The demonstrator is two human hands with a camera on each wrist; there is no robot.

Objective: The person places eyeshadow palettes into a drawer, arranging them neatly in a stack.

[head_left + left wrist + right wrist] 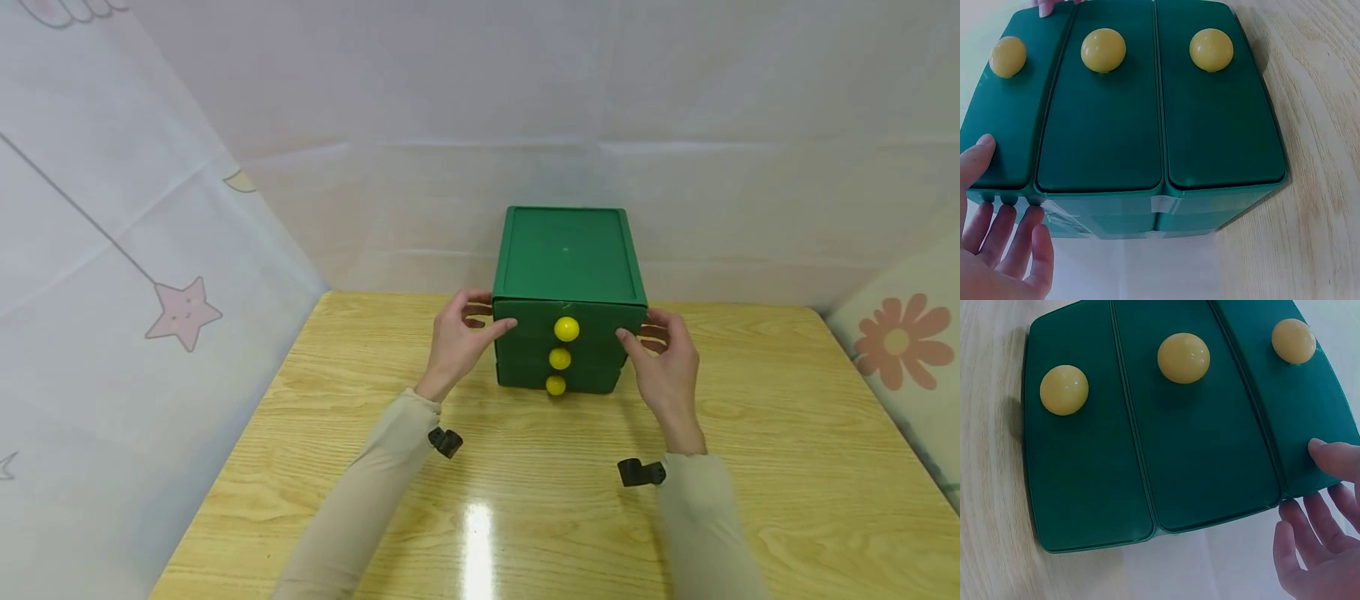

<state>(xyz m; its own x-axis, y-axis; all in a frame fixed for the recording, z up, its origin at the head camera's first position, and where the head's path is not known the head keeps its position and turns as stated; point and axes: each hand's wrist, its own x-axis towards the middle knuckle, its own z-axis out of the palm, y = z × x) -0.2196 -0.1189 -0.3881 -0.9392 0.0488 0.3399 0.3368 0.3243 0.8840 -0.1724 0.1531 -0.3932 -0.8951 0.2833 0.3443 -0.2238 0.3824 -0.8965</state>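
A green drawer cabinet [567, 254] stands on the wooden table, its front toward me. Three drawer fronts are stacked on it, each with a round yellow knob [566, 329]; all look closed. My left hand [459, 337] grips the cabinet's upper left edge, thumb on the top drawer front [1007, 119] and fingertips against the side. On the opposite side, my right hand [667, 362] holds the upper right edge the same way, its thumb on the front and its fingers at the side wall. The cabinet's back is hidden.
The wood-grain table [555, 475] carries a bright light reflection near its front. Behind it hangs a pale cloth backdrop [420, 167], with a printed pink star at left and a flower at right. Small black devices [641, 472] sit at both wrists.
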